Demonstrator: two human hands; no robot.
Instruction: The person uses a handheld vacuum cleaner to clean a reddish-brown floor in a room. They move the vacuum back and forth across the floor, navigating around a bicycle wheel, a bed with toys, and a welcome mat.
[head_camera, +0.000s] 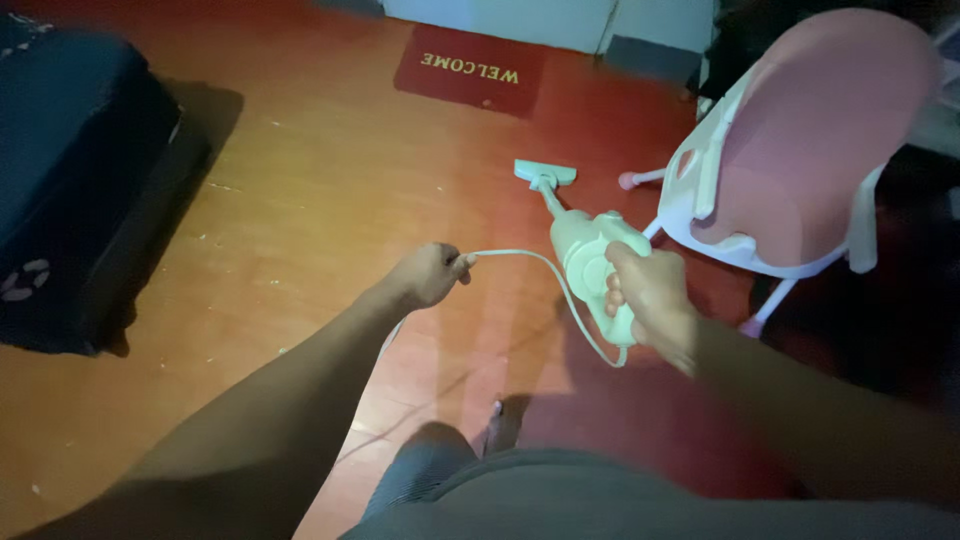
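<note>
Pale green handheld vacuum gripped at its handle by the right hand, fingers closed around it; nozzle head rests on the orange wooden floor farther out. Left hand, fingers pinched shut on the white cord, holds it left of the vacuum body. Pink high chair at right, dark suitcase at left, red doormat far.

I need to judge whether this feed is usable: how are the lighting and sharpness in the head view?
Head view: dim, with a warm orange-red cast on the floor; the corners fall into dark shadow, the dark furniture at left nearly featureless. The pale green vacuum and its cord read clearly; the edges of both hands look soft, slightly smeared.
</note>
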